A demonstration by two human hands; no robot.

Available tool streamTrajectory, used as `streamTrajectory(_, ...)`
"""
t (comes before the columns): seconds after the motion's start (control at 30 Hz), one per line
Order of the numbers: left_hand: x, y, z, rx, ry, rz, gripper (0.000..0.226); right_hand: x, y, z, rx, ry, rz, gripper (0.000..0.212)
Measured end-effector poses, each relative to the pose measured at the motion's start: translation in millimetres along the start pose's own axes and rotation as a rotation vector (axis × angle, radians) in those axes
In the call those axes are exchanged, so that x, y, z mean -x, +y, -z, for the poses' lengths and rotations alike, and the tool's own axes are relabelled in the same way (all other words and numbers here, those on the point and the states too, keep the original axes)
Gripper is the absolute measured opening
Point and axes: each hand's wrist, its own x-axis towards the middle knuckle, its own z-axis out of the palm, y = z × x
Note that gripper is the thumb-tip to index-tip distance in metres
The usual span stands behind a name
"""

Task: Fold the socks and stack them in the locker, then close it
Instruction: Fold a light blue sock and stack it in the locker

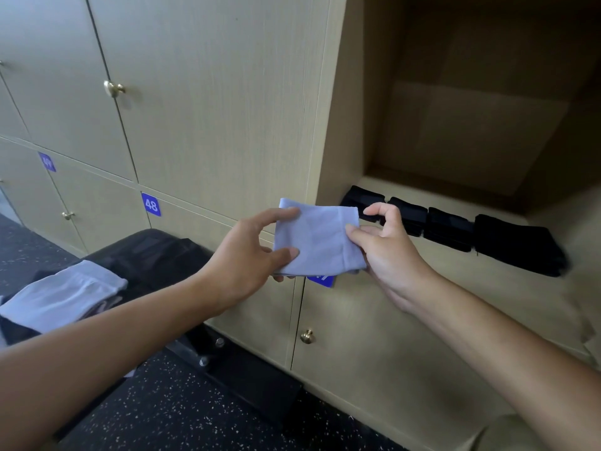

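A: What is taken up by most of the view?

B: A wall of pale wood lockers (208, 102) is seen, with closed doors from nine o'clock round to twelve. One open locker (351, 125) is found at two o'clock; its door cannot be made out.

A: And inside it?

B: Four bundles of folded black socks (517, 244) are laid in a row along the front edge of the shelf, each just beside the next, running from centre toward three o'clock.

A: What is seen lower down?

B: A black padded bench (153, 252) is set at eight o'clock over a dark speckled floor (156, 408). On the bench a pile of unfolded pale socks (61, 294) is heaped, at nine o'clock.

A: Where is the sock being handled?

B: A folded pale blue sock (317, 237) is held in the air at the centre, in front of the locker faces and just short of the open shelf. It is flat and roughly square.

A: How is it gripped?

B: Its nine o'clock edge is pinched by the left hand (247, 258), thumb on the front and fingers behind. Its three o'clock edge is pinched by the right hand (387, 252) with thumb and finger, while the index finger is curled loose above.

A: Anything smaller?

B: A blue number plate reading 48 (151, 205) is fixed at ten o'clock of the sock, and brass knobs (113, 88) are mounted on the doors.
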Motion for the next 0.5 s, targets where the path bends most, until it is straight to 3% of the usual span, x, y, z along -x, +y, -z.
streamTrajectory(0.23, -7.2, -4.4, -7.2, 0.014, -0.069, -0.036, 0.069, 2.5, -1.5, 13.5, 0.238, -0.158, 0.069, 0.024)
streamTrajectory(0.5, -21.3, -14.0, -29.8, 0.002, -0.095, -0.023, 0.053, -3.8, -2.7, 36.0, 0.403, -0.111, 0.108, 0.029)
